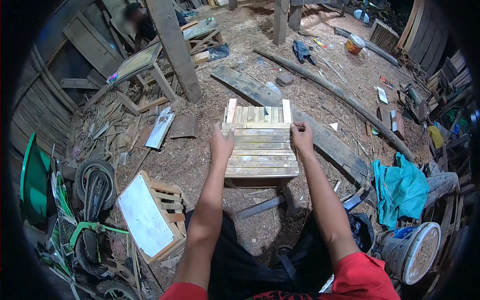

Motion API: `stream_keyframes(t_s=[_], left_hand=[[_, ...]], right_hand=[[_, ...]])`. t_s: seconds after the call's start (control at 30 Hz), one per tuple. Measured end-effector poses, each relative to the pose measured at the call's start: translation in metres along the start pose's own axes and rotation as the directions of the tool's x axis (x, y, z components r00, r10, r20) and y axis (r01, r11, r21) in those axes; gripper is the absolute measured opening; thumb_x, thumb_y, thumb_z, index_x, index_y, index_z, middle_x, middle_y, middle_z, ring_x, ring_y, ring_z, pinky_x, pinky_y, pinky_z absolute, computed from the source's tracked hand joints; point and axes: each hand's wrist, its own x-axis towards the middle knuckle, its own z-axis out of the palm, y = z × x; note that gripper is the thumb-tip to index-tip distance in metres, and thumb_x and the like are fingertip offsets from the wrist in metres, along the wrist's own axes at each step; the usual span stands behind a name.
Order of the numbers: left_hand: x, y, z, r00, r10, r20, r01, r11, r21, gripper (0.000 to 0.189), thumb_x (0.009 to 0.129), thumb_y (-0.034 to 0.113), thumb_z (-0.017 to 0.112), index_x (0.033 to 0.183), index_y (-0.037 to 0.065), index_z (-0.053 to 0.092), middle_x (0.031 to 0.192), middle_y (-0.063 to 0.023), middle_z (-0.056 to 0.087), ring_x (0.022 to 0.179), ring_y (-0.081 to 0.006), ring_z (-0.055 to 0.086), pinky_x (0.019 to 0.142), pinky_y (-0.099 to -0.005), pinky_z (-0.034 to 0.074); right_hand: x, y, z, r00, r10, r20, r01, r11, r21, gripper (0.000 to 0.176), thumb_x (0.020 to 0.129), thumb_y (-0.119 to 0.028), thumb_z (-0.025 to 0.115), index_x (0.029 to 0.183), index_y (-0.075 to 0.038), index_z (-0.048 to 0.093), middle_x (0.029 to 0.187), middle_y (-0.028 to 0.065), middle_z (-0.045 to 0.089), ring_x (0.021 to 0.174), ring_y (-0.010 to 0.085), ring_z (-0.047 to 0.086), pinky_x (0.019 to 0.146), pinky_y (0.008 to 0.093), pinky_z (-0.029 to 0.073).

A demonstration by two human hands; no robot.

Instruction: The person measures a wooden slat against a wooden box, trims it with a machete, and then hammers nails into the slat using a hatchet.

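Observation:
A small slatted wooden piece of furniture (262, 152) stands on the ground before me, with two upright posts and short vertical slats at its far end. Across the far edge of its slatted top lies a pale wooden strip (256, 126). My left hand (221, 144) is at the strip's left end, its thumb and fingers closed on it. At the right end my right hand (302, 136) has its fingertips pinched together; the strip's end meets them.
At the left lies a white-topped slatted wooden piece (145, 215), near a bicycle (92, 225). A long plank (320, 135) and a pole (340, 97) cross the ground beyond. A bucket (420, 252) and teal cloth (400, 187) lie right. A person (145, 27) is at the back left.

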Motion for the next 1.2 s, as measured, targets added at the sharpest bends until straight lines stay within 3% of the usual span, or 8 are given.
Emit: stream_keyframes(t_s=[0.03,0.13,0.5,0.6,0.93,1.03,1.13,1.2], left_hand=[[-0.001,0.003,-0.001,0.999,-0.01,-0.036,0.01,1.0,-0.001,0.041,0.089,0.022,0.066,0.12,-0.003,0.057,0.108,-0.0264,0.067,0.102,-0.0426,0.065,0.087,-0.0484,0.049],[0.002,0.008,-0.011,0.979,-0.111,0.173,0.121,0.992,-0.046,0.05,0.089,0.029,0.068,0.124,-0.003,0.054,0.113,-0.0276,0.064,0.11,-0.0423,0.06,0.094,-0.0453,0.047],[0.006,-0.007,-0.004,0.986,-0.119,0.114,0.122,0.992,-0.023,0.041,0.088,0.028,0.069,0.114,-0.003,0.063,0.106,-0.0257,0.068,0.103,-0.0393,0.065,0.09,-0.0435,0.049],[0.007,-0.01,-0.003,0.986,-0.115,0.124,0.121,0.992,-0.045,0.04,0.088,0.028,0.07,0.112,-0.003,0.063,0.104,-0.0253,0.068,0.102,-0.0388,0.065,0.09,-0.0433,0.05],[0.005,-0.004,-0.007,0.969,-0.152,0.194,0.151,0.988,0.018,0.048,0.09,0.031,0.066,0.122,-0.003,0.055,0.118,-0.0285,0.062,0.112,-0.0424,0.06,0.095,-0.0459,0.046],[0.001,-0.011,0.008,0.998,0.065,-0.008,-0.063,0.988,0.138,0.052,0.088,0.026,0.066,0.128,-0.003,0.049,0.123,-0.0274,0.059,0.116,-0.0451,0.054,0.098,-0.0481,0.043],[0.001,0.002,0.001,0.965,0.259,-0.03,-0.247,0.946,0.211,0.057,0.086,0.023,0.066,0.131,-0.006,0.045,0.131,-0.0253,0.052,0.124,-0.0433,0.047,0.105,-0.0477,0.037],[-0.002,0.025,0.001,0.96,0.279,-0.013,-0.275,0.954,0.12,0.051,0.085,0.02,0.066,0.127,-0.005,0.05,0.128,-0.0239,0.054,0.123,-0.0405,0.048,0.106,-0.0458,0.037]], right_hand=[[-0.001,-0.001,-0.001,1.0,-0.004,0.001,0.004,1.0,-0.007,0.016,0.087,-0.013,0.068,0.095,0.0,0.064,0.082,0.0108,0.068,0.075,0.0192,0.064,0.07,0.0328,0.051],[-0.002,-0.001,-0.003,1.0,-0.008,0.005,0.008,1.0,-0.024,0.017,0.087,-0.013,0.068,0.096,0.001,0.065,0.082,0.0113,0.068,0.076,0.0197,0.064,0.07,0.0329,0.051],[0.0,0.001,-0.001,1.0,-0.025,-0.007,0.025,0.998,-0.052,0.016,0.086,-0.013,0.067,0.092,0.001,0.065,0.084,0.0131,0.069,0.077,0.0206,0.065,0.074,0.0341,0.052],[0.0,0.003,-0.001,1.0,-0.018,0.003,0.019,0.999,-0.034,0.015,0.087,-0.014,0.068,0.093,0.0,0.066,0.084,0.0075,0.067,0.079,0.0161,0.061,0.074,0.031,0.05],[-0.001,0.005,0.002,0.997,-0.068,-0.022,0.066,0.994,-0.083,0.024,0.087,-0.017,0.065,0.101,0.003,0.063,0.089,0.017,0.069,0.082,0.0249,0.067,0.077,0.0366,0.053],[-0.003,-0.005,-0.008,1.0,-0.026,-0.016,0.023,0.986,-0.168,0.03,0.085,-0.018,0.067,0.105,0.004,0.063,0.091,0.0182,0.069,0.085,0.026,0.068,0.078,0.0364,0.053],[-0.007,-0.016,-0.022,0.998,0.046,-0.03,-0.052,0.97,-0.238,0.036,0.083,-0.019,0.067,0.11,0.005,0.062,0.095,0.0193,0.07,0.088,0.0258,0.068,0.08,0.0353,0.052],[-0.011,-0.024,-0.033,0.999,0.04,-0.023,-0.044,0.971,-0.234,0.033,0.08,-0.02,0.071,0.101,0.005,0.068,0.09,0.0181,0.071,0.083,0.0242,0.069,0.077,0.0349,0.053]])
